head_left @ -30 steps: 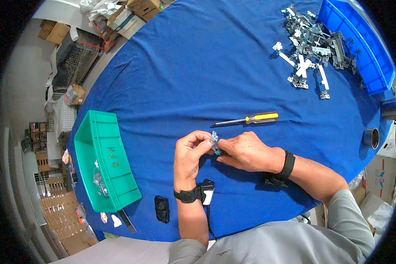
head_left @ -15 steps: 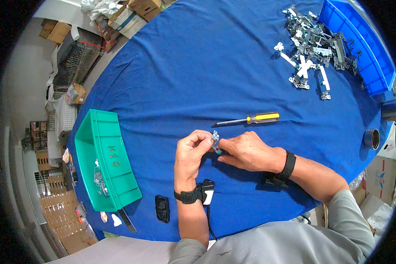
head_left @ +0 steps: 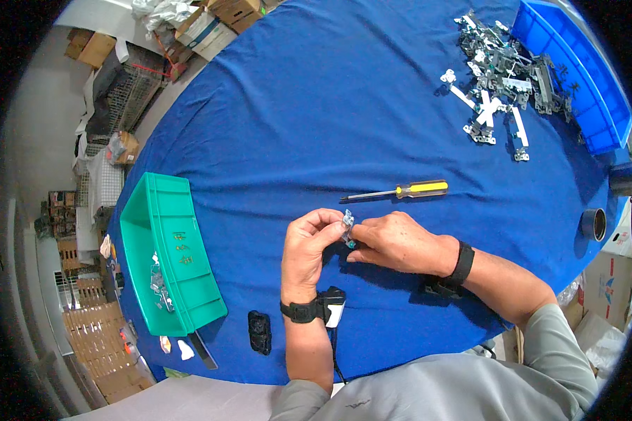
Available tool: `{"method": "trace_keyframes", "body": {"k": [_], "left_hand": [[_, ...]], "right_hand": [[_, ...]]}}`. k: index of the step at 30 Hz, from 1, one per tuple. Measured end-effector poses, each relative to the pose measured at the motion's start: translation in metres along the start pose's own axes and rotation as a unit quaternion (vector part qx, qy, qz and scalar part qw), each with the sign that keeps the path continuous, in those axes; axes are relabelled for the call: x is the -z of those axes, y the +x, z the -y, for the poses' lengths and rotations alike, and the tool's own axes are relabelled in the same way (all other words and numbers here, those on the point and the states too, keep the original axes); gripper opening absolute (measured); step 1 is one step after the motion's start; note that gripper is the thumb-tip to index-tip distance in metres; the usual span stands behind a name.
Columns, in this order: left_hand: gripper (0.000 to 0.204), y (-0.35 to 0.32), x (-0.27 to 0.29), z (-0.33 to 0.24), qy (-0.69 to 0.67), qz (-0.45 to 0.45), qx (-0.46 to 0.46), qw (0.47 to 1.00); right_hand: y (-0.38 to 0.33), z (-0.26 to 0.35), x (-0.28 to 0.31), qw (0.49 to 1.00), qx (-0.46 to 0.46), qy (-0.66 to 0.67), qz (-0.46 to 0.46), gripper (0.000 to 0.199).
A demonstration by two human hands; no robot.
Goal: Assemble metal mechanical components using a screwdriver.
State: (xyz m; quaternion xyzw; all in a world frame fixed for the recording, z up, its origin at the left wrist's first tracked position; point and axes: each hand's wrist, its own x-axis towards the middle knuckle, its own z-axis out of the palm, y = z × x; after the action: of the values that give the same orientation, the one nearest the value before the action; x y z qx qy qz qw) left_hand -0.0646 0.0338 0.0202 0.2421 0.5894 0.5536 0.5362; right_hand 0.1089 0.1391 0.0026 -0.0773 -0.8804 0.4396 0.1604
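Observation:
A small silvery metal fitting (head_left: pixel 348 219), hinge-like in look with a greenish bit at its lower end, stands upright between my two hands. My left hand (head_left: pixel 310 242) pinches its upper part between thumb and fingers. From the other side, my right hand (head_left: pixel 400 242) has its bent fingers closed on the lower part; the fingertips are partly hidden. Just beyond both hands lies a screwdriver (head_left: pixel 395 190) with a yellow and dark handle, its shaft pointing left. No hand touches it.
A green bin (head_left: pixel 202 263) with some metal pieces inside stands at left. Far right, many similar fittings (head_left: pixel 502 77) lie heaped beside a blue bin (head_left: pixel 586 84). A roll of tape (head_left: pixel 594 224) is at the right edge, a black object (head_left: pixel 260 332) near my left wrist.
Both hands and the fitting have shifted very slightly within the view, along with the whole table. The pinch on the fitting stays much the same.

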Motion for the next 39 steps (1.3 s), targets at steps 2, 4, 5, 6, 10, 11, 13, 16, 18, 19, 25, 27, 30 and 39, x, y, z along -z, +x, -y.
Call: {"method": "trace_keyframes", "body": {"k": [2,4,5,6,10,11,13,16,18,19,25,27,30,39], "left_hand": [[0.008,0.000,-0.001,0.001,0.011,-0.004,-0.011,1.000],[0.007,-0.001,-0.007,-0.001,0.045,-0.010,-0.024,0.999],[0.007,-0.002,-0.008,-0.002,0.062,-0.012,-0.030,0.998],[0.007,-0.001,-0.008,-0.002,0.067,-0.008,-0.026,0.997],[0.009,0.000,-0.001,-0.002,0.051,0.000,-0.022,0.998],[0.009,-0.001,0.003,-0.001,0.039,-0.001,-0.025,0.999],[0.007,0.001,0.010,0.002,0.026,0.020,-0.042,0.999],[0.006,0.000,0.008,0.001,0.025,0.037,-0.055,0.997],[0.005,0.001,0.004,0.002,0.025,0.047,-0.058,0.997],[0.005,0.001,0.004,0.002,0.027,0.051,-0.060,0.997],[0.005,0.000,0.000,-0.001,0.044,0.049,-0.065,0.996],[0.006,0.001,-0.001,0.000,0.051,0.043,-0.067,0.996],[0.007,0.001,-0.003,0.003,0.049,0.034,-0.063,0.996],[0.019,0.000,-0.003,0.006,0.046,0.067,-0.014,0.997]], "right_hand": [[0.001,0.000,0.001,1.000,0.010,0.002,0.004,0.029],[0.001,0.001,0.001,1.000,0.013,0.008,0.005,0.029],[0.001,0.002,0.000,1.000,0.010,0.013,0.004,0.028],[0.001,0.002,-0.001,1.000,0.007,0.018,0.003,0.028],[0.003,0.003,0.015,0.996,-0.021,0.086,0.016,0.029],[0.005,0.006,0.024,0.992,-0.047,0.114,0.023,0.030],[0.008,0.011,0.033,0.967,-0.155,0.203,0.016,0.031],[0.012,0.012,0.037,0.913,-0.261,0.312,0.015,0.036],[0.011,0.011,0.034,0.918,-0.250,0.307,0.025,0.036],[0.011,0.010,0.032,0.920,-0.242,0.307,0.030,0.036],[0.010,0.005,0.036,0.905,-0.253,0.339,0.042,0.035],[0.010,0.003,0.038,0.906,-0.255,0.336,0.047,0.034],[0.011,0.001,0.039,0.903,-0.263,0.335,0.048,0.033],[0.009,-0.001,0.035,0.883,-0.289,0.370,0.011,0.026]]}}
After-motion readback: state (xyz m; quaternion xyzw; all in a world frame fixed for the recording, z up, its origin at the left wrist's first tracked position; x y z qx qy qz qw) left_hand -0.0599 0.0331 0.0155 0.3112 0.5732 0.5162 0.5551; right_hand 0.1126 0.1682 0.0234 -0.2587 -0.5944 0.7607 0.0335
